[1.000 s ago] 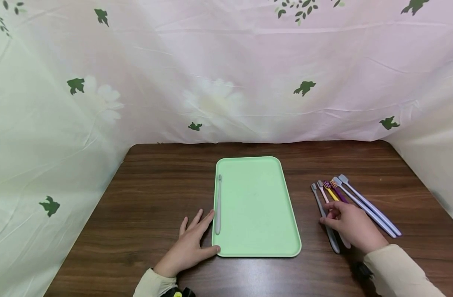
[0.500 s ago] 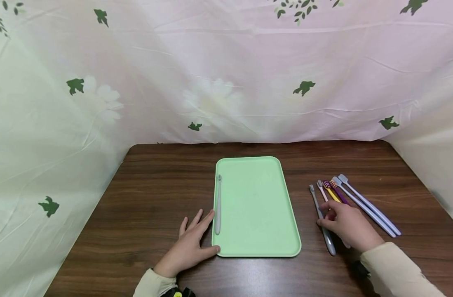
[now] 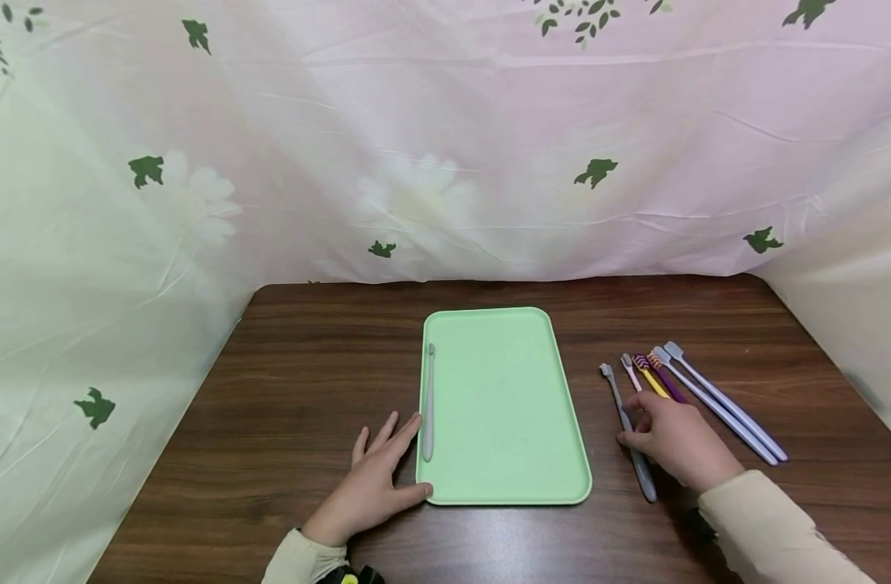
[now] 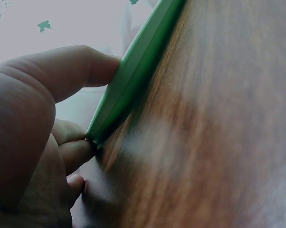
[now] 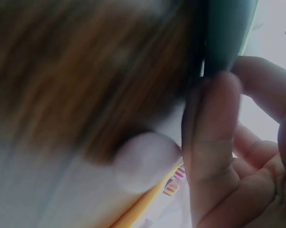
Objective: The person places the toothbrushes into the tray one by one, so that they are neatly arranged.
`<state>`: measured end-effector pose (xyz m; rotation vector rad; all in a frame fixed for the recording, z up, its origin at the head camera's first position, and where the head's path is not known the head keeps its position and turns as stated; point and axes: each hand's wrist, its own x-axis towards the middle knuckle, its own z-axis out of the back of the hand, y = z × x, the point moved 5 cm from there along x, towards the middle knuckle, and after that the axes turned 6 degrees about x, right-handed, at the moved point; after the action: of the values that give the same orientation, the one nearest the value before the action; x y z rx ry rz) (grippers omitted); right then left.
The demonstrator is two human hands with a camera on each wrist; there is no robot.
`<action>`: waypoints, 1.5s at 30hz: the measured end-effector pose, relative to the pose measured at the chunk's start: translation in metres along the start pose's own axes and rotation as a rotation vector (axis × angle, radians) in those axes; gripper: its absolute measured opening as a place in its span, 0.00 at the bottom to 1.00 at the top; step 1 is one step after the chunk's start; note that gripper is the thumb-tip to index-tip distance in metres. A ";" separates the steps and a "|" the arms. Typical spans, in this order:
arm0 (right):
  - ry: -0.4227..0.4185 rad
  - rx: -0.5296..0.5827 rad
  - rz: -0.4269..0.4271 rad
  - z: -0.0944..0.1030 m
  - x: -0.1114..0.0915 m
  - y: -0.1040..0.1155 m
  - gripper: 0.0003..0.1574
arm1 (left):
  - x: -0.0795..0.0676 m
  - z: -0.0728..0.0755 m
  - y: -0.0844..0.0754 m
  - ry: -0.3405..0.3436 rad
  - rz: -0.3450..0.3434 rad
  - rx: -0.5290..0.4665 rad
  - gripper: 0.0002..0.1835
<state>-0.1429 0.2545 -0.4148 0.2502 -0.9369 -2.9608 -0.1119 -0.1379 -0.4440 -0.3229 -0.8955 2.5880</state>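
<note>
My right hand (image 3: 674, 442) pinches a grey toothbrush (image 3: 644, 477) by its handle, thumb on the near side, to the right of the green tray (image 3: 507, 405). Its head points away from me. In the right wrist view, blurred, the thumb and fingers (image 5: 214, 123) come together. My left hand (image 3: 372, 491) rests at the tray's near left corner with fingers spread, thumb over the rim. The left wrist view has that thumb against the tray's edge (image 4: 128, 85). Another grey toothbrush (image 3: 428, 414) lies along the tray's left side.
Beyond the right hand, a pink-handled toothbrush (image 3: 631, 373), a yellow one (image 3: 653, 381), a purple one (image 3: 670, 387) and two light-blue ones (image 3: 740, 418) lie fanned on the brown wooden table (image 3: 306, 349). A patterned curtain (image 3: 489, 162) stands behind.
My right hand has shifted slightly left with the grey toothbrush, widening its distance from the pink one at the head end. My left hand and the tray have stayed put.
</note>
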 end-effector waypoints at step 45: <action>0.035 0.476 0.024 -0.015 -0.002 0.037 0.28 | 0.000 -0.001 0.001 -0.004 -0.004 0.010 0.49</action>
<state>-0.1395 0.2155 -0.4054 0.2937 -1.6127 -2.6556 -0.1122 -0.1383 -0.4451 -0.3129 -0.8835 2.5900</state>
